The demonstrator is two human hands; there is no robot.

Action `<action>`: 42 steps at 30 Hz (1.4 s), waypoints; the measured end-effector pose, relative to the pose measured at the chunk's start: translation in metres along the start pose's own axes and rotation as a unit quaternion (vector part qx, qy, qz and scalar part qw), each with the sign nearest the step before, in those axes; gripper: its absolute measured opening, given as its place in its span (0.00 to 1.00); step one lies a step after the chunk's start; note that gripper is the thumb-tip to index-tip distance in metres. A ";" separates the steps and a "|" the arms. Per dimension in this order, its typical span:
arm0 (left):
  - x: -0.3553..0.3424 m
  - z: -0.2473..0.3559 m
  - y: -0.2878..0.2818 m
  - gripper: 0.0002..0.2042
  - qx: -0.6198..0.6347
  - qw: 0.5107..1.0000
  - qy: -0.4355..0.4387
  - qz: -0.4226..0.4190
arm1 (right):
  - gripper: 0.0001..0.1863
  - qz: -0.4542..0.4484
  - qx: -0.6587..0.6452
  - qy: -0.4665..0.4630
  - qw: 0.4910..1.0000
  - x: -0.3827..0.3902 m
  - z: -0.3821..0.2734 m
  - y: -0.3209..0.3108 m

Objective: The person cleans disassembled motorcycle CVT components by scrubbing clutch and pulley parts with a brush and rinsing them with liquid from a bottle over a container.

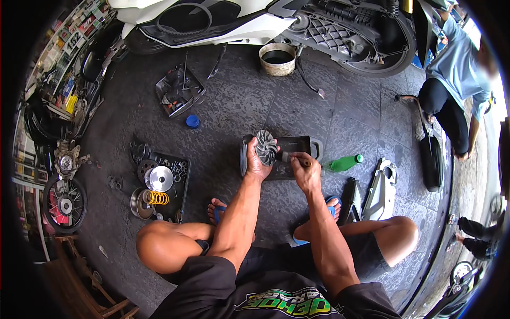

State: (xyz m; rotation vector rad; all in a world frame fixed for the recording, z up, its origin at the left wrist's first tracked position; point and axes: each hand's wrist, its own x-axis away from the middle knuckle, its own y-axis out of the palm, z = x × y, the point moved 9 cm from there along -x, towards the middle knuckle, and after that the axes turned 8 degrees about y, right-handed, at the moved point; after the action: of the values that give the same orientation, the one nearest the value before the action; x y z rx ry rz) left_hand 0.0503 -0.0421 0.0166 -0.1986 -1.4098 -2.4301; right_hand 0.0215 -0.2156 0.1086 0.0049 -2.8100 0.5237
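My left hand [257, 166] is closed around a grey metal fan-like disc [266, 148] with curved fins, held up with the finned face showing. In my right hand [307, 174] is a small brush [287, 157], its bristle end pointing left toward the disc. I cannot tell whether the bristles touch it. Both hands are over a dark rectangular tray [315, 149] on the floor, partly hidden by the hands and the disc.
A green bottle [344, 162] lies right of the tray, near grey metal covers [380, 194]. At left, a parts tray [185, 198] holds a yellow spring [158, 198] and small hardware. A blue cap [193, 122], an oil pan [277, 68] and a white scooter [255, 29] are ahead. Another person [451, 74] sits at right.
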 end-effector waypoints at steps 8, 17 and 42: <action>0.004 -0.015 -0.015 0.26 -0.040 0.997 -0.060 0.009 | 0.12 -0.026 -0.088 -0.006 0.996 0.007 -0.011 0.001; 0.006 -0.021 0.008 0.27 -0.070 0.994 -0.066 -0.050 | 0.09 -0.022 -0.206 0.029 0.978 -0.018 0.029 0.009; 0.014 -0.027 0.004 0.35 -0.130 0.982 -0.134 -0.023 | 0.54 -0.001 -0.696 0.482 0.532 -0.061 0.270 -0.053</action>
State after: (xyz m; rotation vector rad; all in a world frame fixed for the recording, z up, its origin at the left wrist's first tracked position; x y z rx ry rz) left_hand 0.0394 -0.0702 0.0108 -0.5804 -1.2014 -2.7010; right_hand 0.0093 -0.3634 -0.1312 -0.4367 -1.3652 -1.3760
